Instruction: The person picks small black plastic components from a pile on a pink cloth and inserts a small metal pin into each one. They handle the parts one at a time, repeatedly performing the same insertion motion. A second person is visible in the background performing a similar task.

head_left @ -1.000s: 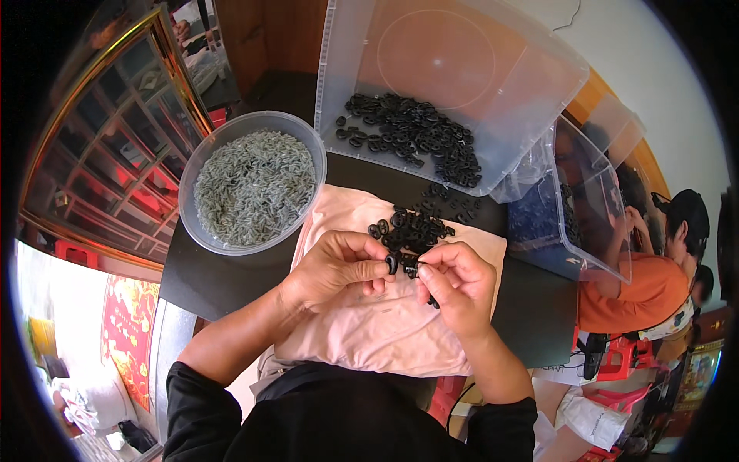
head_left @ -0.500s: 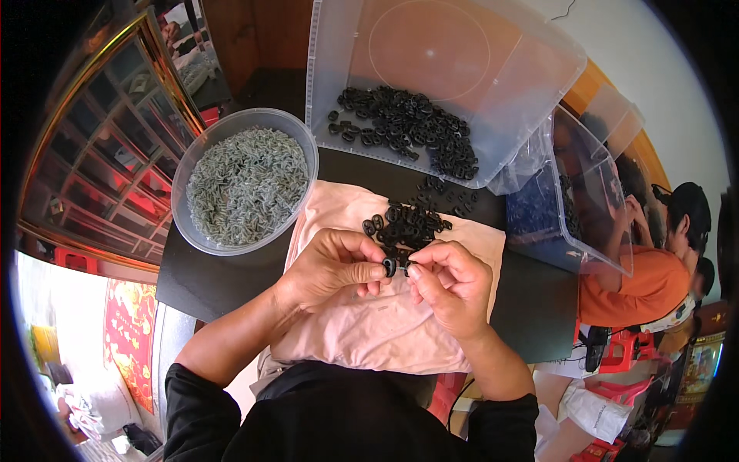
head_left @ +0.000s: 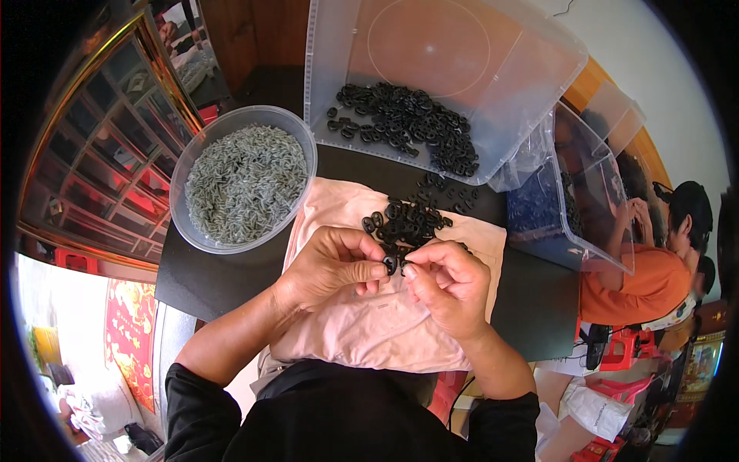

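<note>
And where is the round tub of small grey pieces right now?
In the head view, the round tub is at the left side of the black table, to the left of the pink cloth and beyond the left hand.

A black table (head_left: 531,308) carries a pink cloth (head_left: 346,331), tub (head_left: 262,116), bin (head_left: 431,50) and black pieces (head_left: 429,182).

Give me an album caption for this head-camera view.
Left hand and right hand holding small, black, rounded pieces above a pale pink cloth.
</note>
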`<act>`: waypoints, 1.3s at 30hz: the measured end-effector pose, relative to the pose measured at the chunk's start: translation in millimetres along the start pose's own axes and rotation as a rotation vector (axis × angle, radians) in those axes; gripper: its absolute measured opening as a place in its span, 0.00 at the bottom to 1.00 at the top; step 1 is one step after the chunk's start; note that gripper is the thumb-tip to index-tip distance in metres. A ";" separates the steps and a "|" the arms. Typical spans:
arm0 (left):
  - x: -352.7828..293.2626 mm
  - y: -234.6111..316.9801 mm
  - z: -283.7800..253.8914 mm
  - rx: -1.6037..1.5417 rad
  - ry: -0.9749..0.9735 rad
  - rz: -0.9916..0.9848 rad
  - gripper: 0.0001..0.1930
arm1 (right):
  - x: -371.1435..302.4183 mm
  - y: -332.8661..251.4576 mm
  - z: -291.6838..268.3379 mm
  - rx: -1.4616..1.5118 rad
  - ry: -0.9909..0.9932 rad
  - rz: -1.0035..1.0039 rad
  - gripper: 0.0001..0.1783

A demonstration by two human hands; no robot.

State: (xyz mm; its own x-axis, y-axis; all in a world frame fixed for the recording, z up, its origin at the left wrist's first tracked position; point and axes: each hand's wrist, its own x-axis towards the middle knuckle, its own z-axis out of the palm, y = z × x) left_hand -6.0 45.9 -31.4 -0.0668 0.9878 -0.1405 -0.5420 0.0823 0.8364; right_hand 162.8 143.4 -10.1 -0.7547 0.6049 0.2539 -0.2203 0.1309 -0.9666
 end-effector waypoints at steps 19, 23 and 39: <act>-3.1 -2.3 5.7 0.130 -0.025 0.073 0.05 | 4.3 0.1 -3.5 0.130 -0.111 0.083 0.07; -3.8 0.7 5.4 0.104 -0.072 0.036 0.05 | 7.0 0.3 -7.6 0.274 -0.201 0.203 0.10; -2.1 -1.0 -5.8 0.076 -0.180 -0.068 0.07 | 8.3 13.4 -9.3 0.311 -0.331 0.185 0.11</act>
State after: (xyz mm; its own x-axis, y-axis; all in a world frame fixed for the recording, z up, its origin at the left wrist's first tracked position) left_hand -10.2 43.0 -35.0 0.1221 0.9868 -0.1066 -0.4753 0.1524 0.8665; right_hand 159.3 157.5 -21.3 -0.9434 0.3073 0.1246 -0.1997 -0.2266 -0.9533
